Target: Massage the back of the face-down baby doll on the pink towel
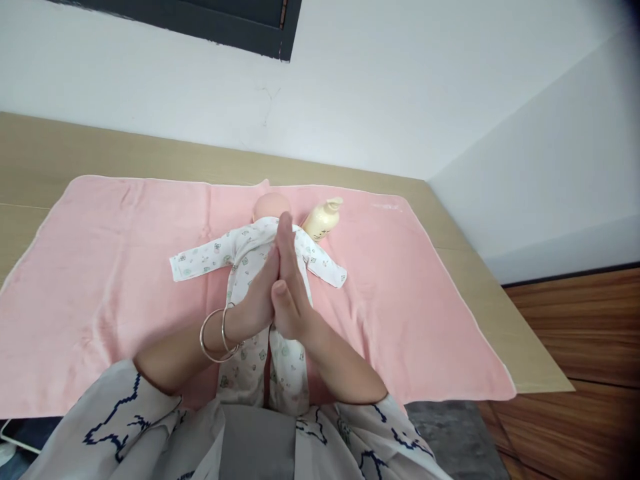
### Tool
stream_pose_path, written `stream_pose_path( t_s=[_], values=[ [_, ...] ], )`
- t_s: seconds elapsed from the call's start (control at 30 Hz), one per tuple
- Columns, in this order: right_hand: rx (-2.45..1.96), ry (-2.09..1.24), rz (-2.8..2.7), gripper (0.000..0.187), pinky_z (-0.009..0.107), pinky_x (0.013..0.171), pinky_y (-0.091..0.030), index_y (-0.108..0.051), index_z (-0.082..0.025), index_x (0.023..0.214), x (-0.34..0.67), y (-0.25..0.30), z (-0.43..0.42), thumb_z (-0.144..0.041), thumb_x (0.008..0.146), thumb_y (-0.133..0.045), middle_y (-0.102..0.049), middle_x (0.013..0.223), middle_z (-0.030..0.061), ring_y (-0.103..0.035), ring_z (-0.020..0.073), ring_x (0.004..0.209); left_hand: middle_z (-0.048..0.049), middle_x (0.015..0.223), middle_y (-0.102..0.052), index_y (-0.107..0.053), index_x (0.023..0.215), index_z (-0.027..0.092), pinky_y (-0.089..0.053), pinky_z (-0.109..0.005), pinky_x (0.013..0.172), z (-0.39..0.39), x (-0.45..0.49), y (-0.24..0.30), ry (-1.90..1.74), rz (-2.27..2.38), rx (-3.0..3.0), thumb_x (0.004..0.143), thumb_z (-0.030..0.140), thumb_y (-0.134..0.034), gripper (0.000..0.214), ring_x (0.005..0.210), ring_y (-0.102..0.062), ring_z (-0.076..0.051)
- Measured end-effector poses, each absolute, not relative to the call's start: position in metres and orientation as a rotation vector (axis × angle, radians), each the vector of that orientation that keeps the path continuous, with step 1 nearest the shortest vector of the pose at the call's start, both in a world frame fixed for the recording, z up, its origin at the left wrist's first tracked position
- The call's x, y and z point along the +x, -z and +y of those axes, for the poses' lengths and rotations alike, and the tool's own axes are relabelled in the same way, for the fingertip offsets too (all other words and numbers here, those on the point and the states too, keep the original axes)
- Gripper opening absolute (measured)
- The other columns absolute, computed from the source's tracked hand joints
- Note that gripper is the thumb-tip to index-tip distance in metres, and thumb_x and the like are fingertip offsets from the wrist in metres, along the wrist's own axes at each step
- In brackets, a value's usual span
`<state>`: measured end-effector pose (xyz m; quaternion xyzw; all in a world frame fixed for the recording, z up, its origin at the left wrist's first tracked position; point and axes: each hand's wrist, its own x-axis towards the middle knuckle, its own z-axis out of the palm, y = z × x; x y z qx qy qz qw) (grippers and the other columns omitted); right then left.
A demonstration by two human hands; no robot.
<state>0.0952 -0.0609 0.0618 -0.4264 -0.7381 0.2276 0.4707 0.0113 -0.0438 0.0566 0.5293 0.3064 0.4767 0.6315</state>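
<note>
Doll [260,267] of pale plastic, bald-headed and dressed in a white printed long-sleeved romper, lies on its back at the middle of a large pink towel [100,267], its head pointing toward the wall and its sleeves spread out to either side. The towel covers most of a light wooden bench [505,333] that stands against a white wall [400,87].

Above the doll's chest and belly, the left hand [257,297] and the right hand [290,287] are pressed flat together, palm against palm, fingers straight and pointing away toward the doll's head. Neither hand grasps anything; both are stretched out and closed only upon each other. Whether they touch the doll below cannot be told. Two thin silver bangles [216,333] circle the left wrist.

Just beside the doll's head, on the right, a cream-coloured plastic pump bottle [323,219] lies tilted on the towel. White sleeves with a dark blue line pattern [130,420] cover the person's upper arms at the near edge.
</note>
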Motion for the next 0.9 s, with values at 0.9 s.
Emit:
stream_pose_path(
  t_s=[0.9],
  values=[
    [-0.997,-0.866,-1.249,0.065,0.047,0.128,-0.026,-0.036,-0.028,0.154,0.101,-0.063,-0.076,-0.060,0.102,-0.013,-0.039,0.160,-0.0017,-0.029,0.0177,0.153,0.0134,0.169,0.002,0.002,0.161,0.036,0.006,-0.044,0.132,-0.081,0.023,-0.059,-1.065,0.767,1.610,0.104,0.050,-0.021,0.062,0.157,0.011,-0.019]
  ],
)
